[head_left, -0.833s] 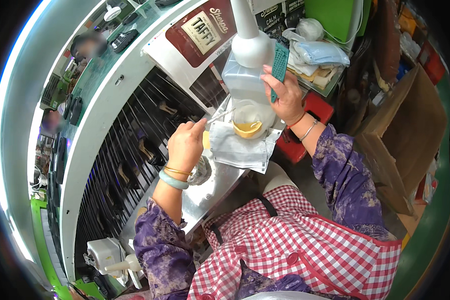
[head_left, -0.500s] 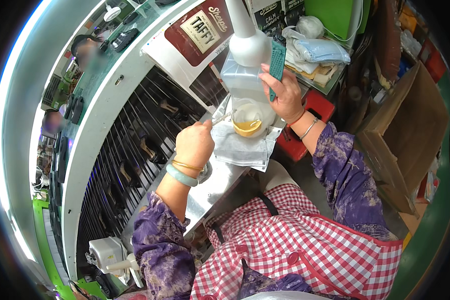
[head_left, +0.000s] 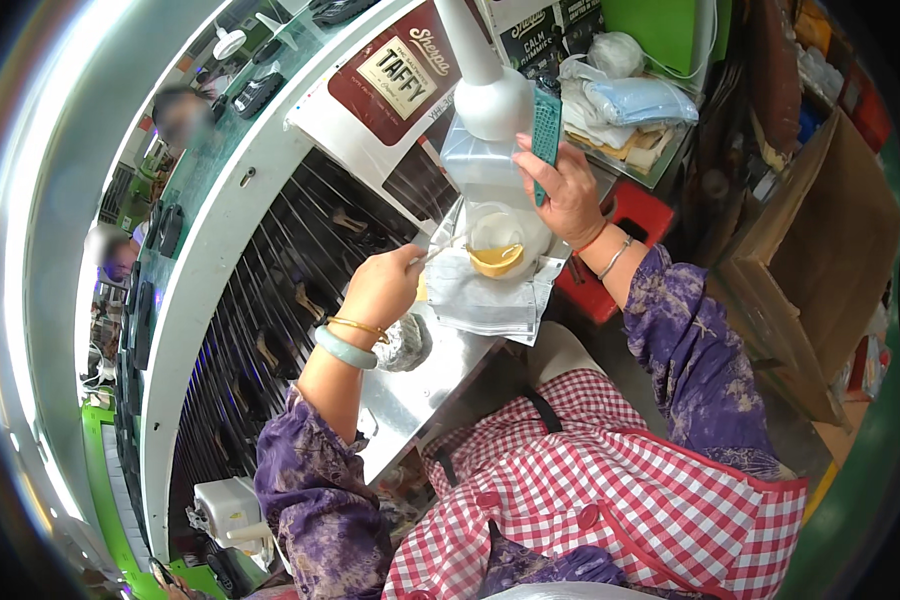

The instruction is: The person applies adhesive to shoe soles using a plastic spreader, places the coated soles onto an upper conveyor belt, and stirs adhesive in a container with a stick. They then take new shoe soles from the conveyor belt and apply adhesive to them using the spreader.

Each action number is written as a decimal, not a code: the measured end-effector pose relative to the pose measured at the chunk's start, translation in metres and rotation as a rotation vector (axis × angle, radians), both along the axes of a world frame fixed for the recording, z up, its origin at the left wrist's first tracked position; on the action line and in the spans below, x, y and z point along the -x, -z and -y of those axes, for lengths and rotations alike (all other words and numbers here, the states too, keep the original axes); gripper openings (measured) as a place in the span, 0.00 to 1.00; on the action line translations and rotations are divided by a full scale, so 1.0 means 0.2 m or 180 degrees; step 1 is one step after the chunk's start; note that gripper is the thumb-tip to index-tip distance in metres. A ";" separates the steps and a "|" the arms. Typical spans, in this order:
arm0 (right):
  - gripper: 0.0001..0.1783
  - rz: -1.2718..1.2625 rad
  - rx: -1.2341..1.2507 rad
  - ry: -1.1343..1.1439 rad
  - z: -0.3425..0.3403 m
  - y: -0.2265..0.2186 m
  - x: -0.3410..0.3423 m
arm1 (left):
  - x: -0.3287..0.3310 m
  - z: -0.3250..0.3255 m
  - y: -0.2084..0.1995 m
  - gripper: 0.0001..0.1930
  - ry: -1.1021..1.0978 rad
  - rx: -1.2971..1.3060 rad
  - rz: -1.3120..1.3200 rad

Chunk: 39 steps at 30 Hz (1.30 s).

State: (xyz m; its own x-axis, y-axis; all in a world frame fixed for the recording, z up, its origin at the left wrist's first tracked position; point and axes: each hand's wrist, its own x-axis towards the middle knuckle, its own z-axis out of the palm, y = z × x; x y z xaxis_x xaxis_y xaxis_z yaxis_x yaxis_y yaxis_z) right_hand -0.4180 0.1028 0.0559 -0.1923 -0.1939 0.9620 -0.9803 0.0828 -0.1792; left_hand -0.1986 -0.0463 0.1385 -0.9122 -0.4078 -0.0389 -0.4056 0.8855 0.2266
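My left hand [head_left: 378,292] pinches a thin pale stick [head_left: 444,243]. Its far end points at a small translucent cup [head_left: 496,220] with something yellow [head_left: 496,261] at its near side. Whether the tip touches the cup is hard to make out. Raised beyond and right of the cup, my right hand [head_left: 570,192] grips a flat teal textured strip [head_left: 546,135] upright between thumb and fingers. Under the cup lies a grey-white cloth-like sheet [head_left: 490,300]. A crumpled silvery lump [head_left: 402,343] sits beside my left wrist.
A white lamp-like fixture [head_left: 495,105] hangs just beyond the cup, near a clear plastic box [head_left: 480,155]. Red bin [head_left: 635,215] and open cardboard box [head_left: 810,270] stand to the right. Left is a moving-line frame with dark rods [head_left: 270,290]; shoes lie on the green belt [head_left: 205,165].
My left hand has shifted slightly left, drawing the stick back from the cup and uncovering more of the silvery lump. The teal strip in my right hand has moved slightly left and turned.
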 end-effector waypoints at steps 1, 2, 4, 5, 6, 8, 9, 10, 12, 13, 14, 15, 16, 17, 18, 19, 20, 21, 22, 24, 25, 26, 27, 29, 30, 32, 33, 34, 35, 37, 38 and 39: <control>0.21 0.0014 0.0001 0.0010 0.00 0.00 0.00 | 0.00 0.00 -0.01 0.11 -0.0113 -0.0147 -0.0085; 0.22 0.0031 -0.0002 0.0001 0.00 0.01 0.00 | 0.00 -0.01 -0.02 0.12 -0.0225 -0.0296 -0.0170; 0.22 0.0046 0.0005 -0.0022 0.01 0.00 0.00 | -0.01 -0.02 -0.03 0.12 -0.0259 -0.0233 -0.0134; 0.22 0.0047 0.0014 -0.0015 0.00 0.00 0.00 | 0.00 -0.03 -0.02 0.11 -0.0116 0.0090 -0.0241; 0.22 0.0044 0.0026 -0.0015 0.01 0.00 0.00 | 0.00 -0.03 -0.01 0.12 0.0020 0.0415 -0.0350; 0.22 0.0049 0.0021 -0.0015 0.01 0.00 0.00 | 0.01 -0.06 -0.01 0.12 0.0253 0.0864 -0.0388; 0.22 0.0051 0.0014 -0.0017 0.01 0.00 0.00 | 0.02 -0.07 -0.01 0.12 0.0484 0.1312 -0.0427; 0.22 0.0052 0.0019 -0.0018 0.01 0.00 0.00 | 0.02 -0.08 0.00 0.12 0.0484 0.1317 -0.0425; 0.22 0.0058 -0.0025 -0.0028 0.01 0.00 -0.01 | 0.04 -0.09 0.03 0.13 0.1041 0.2321 -0.0338; 0.22 0.0059 -0.0020 -0.0029 0.01 -0.01 -0.01 | 0.05 -0.12 0.03 0.12 0.1087 0.2532 -0.0072; 0.22 0.0031 -0.0010 -0.0034 0.01 -0.01 -0.01 | 0.07 -0.14 0.04 0.12 0.1095 0.2641 0.0130; 0.22 0.0006 -0.0008 -0.0029 0.01 -0.01 -0.01 | 0.08 -0.16 0.06 0.12 0.1096 0.2800 0.0256; 0.22 0.0008 -0.0007 -0.0022 0.00 -0.01 -0.01 | 0.09 -0.18 0.06 0.11 0.1096 0.2960 0.0381; 0.21 0.0012 -0.0043 -0.0017 0.00 -0.01 -0.01 | 0.11 -0.21 0.06 0.11 0.1103 0.2962 0.0379; 0.21 0.0017 -0.0075 -0.0019 -0.01 -0.01 -0.01 | 0.13 -0.25 0.04 0.10 0.1131 0.3087 0.0750; 0.21 0.0020 -0.0069 -0.0019 -0.01 -0.01 -0.01 | 0.14 -0.28 0.03 0.08 0.1158 0.3208 0.1122; 0.21 0.0005 -0.0102 -0.0005 -0.01 -0.01 -0.01 | 0.15 -0.30 0.02 0.08 0.1158 0.3215 0.1124; 0.20 -0.0010 -0.0135 0.0023 -0.02 -0.01 -0.01 | 0.16 -0.31 0.02 0.07 0.1140 0.3174 0.1271; 0.20 -0.0009 -0.0127 0.0038 -0.02 -0.01 -0.01 | 0.18 -0.33 0.01 0.06 0.1121 0.3135 0.1418; 0.20 0.0031 -0.0186 -0.0029 -0.02 -0.01 -0.02 | 0.18 -0.31 -0.02 0.06 0.1177 0.3046 0.1296; 0.20 0.0075 -0.0240 -0.0067 -0.02 0.00 -0.02 | 0.18 -0.31 -0.03 0.07 0.1275 0.2769 0.1333; 0.20 0.0077 -0.0228 -0.0045 -0.02 0.00 -0.01 | 0.19 -0.29 -0.05 0.07 0.1368 0.2491 0.1372; 0.20 0.0079 -0.0287 -0.0066 -0.02 0.00 -0.01 | 0.19 -0.27 -0.06 0.08 0.1487 0.2459 0.1298; 0.20 0.0081 -0.0328 -0.0091 -0.02 0.00 -0.02 | 0.18 -0.25 -0.09 0.08 0.1235 0.2267 0.1338; 0.20 0.0094 -0.0296 -0.0096 -0.01 0.00 -0.03 | 0.17 -0.24 -0.11 0.08 0.0978 0.2051 0.1369; 0.20 0.0138 -0.0275 -0.0039 -0.02 0.02 -0.01 | 0.17 -0.13 -0.12 0.10 0.0748 0.1488 0.1108; 0.20 0.0162 -0.0245 -0.0039 -0.03 0.02 -0.01 | 0.14 -0.08 -0.12 0.11 0.0628 0.1176 0.0905; 0.21 0.0181 -0.0212 -0.0068 -0.02 0.02 -0.01 | 0.10 -0.03 -0.10 0.11 0.0477 0.0865 0.0702; 0.21 0.0195 -0.0197 -0.0085 -0.02 0.02 -0.02 | 0.07 0.01 -0.06 0.11 0.0462 0.0878 0.0720; 0.21 0.0226 -0.0224 -0.0103 -0.03 0.00 -0.03 | 0.03 0.06 -0.03 0.12 -0.0013 -0.0033 0.0261; 0.21 0.0235 -0.0216 -0.0116 -0.03 -0.01 -0.03 | 0.00 0.08 -0.01 0.12 -0.0027 -0.0025 0.0270; 0.22 0.0223 -0.0215 -0.0119 -0.03 -0.01 -0.03 | -0.01 0.07 0.00 0.13 -0.0229 -0.0291 0.0221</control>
State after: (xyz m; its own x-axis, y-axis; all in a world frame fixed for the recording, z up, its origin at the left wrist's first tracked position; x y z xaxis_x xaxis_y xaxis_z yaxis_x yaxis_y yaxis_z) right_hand -0.4114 0.1083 0.0580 -0.2499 -0.2662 0.9310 -0.9682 0.0605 -0.2426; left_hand -0.1966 -0.0608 0.1386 -0.8746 -0.4639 -0.1409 -0.4847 0.8306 0.2741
